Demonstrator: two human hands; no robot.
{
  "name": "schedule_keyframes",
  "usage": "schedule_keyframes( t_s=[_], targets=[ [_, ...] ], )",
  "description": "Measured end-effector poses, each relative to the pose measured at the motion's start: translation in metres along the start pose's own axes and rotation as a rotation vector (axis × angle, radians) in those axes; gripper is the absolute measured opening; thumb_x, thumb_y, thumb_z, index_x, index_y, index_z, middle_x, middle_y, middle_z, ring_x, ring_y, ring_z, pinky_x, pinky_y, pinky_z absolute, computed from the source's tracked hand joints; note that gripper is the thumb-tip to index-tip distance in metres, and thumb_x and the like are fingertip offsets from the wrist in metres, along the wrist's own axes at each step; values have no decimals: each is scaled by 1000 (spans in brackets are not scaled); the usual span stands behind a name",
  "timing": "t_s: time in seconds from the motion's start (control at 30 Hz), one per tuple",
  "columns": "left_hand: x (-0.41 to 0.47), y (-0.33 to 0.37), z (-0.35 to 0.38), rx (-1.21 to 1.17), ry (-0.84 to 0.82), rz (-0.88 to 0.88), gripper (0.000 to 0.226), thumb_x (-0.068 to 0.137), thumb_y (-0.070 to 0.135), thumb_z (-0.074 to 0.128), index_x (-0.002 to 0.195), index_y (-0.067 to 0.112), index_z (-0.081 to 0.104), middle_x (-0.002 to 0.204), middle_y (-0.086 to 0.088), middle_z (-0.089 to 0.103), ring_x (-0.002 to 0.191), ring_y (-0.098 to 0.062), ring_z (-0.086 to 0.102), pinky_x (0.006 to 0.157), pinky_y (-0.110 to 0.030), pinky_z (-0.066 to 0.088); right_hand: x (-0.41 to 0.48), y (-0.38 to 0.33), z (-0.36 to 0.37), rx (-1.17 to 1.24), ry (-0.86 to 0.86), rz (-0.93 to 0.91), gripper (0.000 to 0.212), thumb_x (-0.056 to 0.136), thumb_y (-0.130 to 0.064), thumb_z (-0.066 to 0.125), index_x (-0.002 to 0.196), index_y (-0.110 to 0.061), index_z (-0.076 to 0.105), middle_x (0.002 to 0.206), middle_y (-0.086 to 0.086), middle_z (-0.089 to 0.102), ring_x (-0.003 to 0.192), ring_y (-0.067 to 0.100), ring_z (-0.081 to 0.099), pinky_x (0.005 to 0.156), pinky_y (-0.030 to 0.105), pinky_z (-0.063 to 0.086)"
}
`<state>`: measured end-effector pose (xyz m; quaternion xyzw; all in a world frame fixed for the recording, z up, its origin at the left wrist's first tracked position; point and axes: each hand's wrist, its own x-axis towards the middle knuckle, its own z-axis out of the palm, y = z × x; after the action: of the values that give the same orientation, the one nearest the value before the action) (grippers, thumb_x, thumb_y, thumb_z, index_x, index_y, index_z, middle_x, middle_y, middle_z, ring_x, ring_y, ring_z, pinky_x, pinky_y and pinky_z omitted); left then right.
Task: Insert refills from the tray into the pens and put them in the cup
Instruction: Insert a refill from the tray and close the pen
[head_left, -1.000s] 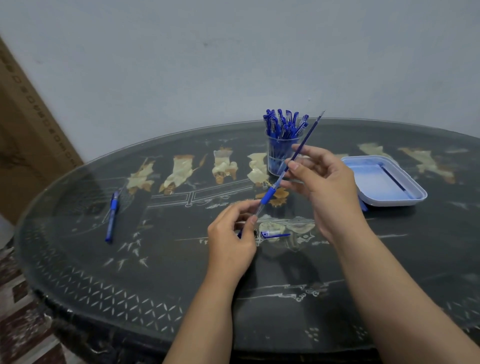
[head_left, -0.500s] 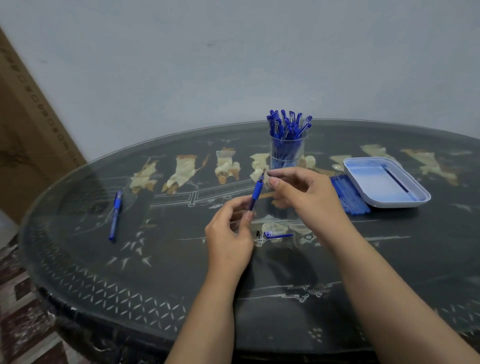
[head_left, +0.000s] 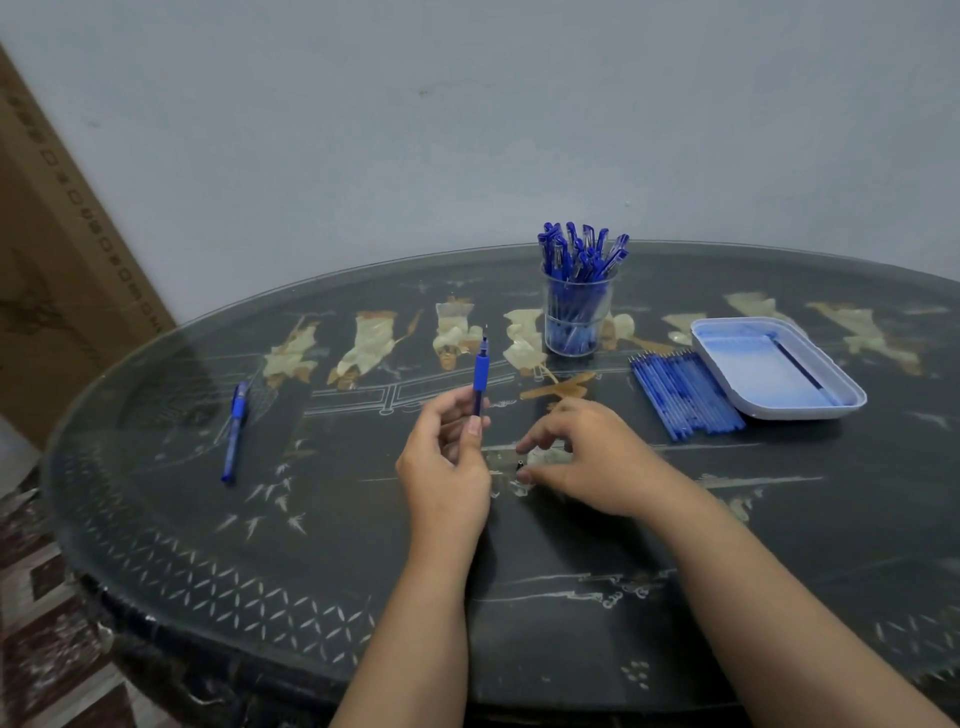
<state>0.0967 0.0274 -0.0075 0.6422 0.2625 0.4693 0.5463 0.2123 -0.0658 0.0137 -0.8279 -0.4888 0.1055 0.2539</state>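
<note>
Pen: upright, tip up, over the middle of the table.
Left hand: thumb and fingers curled round the pen's lower barrel.
Right hand: low beside the left hand, fingers curled about a small dark piece on the table; cannot tell whether it grips it.
Cup: near the far edge, full of blue pens.
Tray: toward the right edge, one refill inside.
Refill bundle: against the tray's left side.
Loose pen: toward the left edge.

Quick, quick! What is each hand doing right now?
Left hand: holding the blue pen, tip up.
Right hand: curled low over a small dark piece on the table; whether it grips it cannot be told.
</note>
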Motion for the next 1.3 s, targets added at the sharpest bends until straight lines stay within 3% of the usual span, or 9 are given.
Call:
schedule_keyframes(
  t_s=[0.2,0.33,0.47,0.67,1.0,1.1,1.17,1.23,1.3],
  targets=[
    [0,-2,-1,37,-33,5,40,92,-8,55,100,30,64,100,2,72,93,-7,68,83,-14,50,3,-3,10,64,142,-3,3,83,-27,75,83,-25,72,85,-11,57,89,11,53,85,29,45],
    [0,-6,-1,103,-78,50,43,91,-7,57,99,35,65,100,5,72,94,-9,68,81,-13,48,-1,-10,-25,651,431,70,4,87,-16,72,90,-19,72,86,-2,73,82,9,67,74,19,54],
    [-3,-3,1,164,-167,95,40,91,-7,56,102,29,68,100,9,70,94,-1,64,80,-8,46,-9,-16,-50,960,408,10,7,90,-10,66,95,-13,69,89,5,76,86,16,73,77,26,58],
    [-3,-4,1,198,-178,127,42,90,-10,56,101,29,68,98,10,69,93,-1,63,78,-6,43,-9,-15,-49,914,324,-12,8,91,-3,63,96,-6,68,84,9,75,82,23,74,80,36,60],
    [-3,-3,2,219,-199,152,47,89,-11,56,100,34,66,98,12,68,92,0,63,77,-6,44,-8,-10,-50,799,289,-7,8,90,-2,65,94,-8,69,79,7,75,78,19,74,79,36,60],
    [-3,-2,1,221,-213,152,46,89,-10,57,100,34,66,98,11,68,91,0,64,77,-6,43,-7,-10,-44,688,291,16,3,87,-15,71,85,-14,69,76,7,74,73,21,72,78,45,60],
    [-3,-2,1,220,-218,150,45,90,-9,57,100,33,66,98,10,69,91,0,64,77,-6,44,-6,-10,-40,608,323,46,19,81,-34,76,81,-18,66,76,6,72,74,25,70,76,49,59],
    [-4,-2,2,215,-219,152,46,90,-10,57,99,35,66,98,10,69,90,0,64,77,-5,44,-6,-10,-37,591,342,56,33,72,-53,75,86,-25,65,82,5,71,81,28,68,77,50,58],
    [-4,-2,2,216,-214,150,47,89,-10,57,98,36,65,98,9,69,90,-1,64,77,-6,43,-5,-8,-36,654,330,30,29,76,-51,72,97,-32,65,90,6,71,87,28,68,80,51,57]
  ],
)
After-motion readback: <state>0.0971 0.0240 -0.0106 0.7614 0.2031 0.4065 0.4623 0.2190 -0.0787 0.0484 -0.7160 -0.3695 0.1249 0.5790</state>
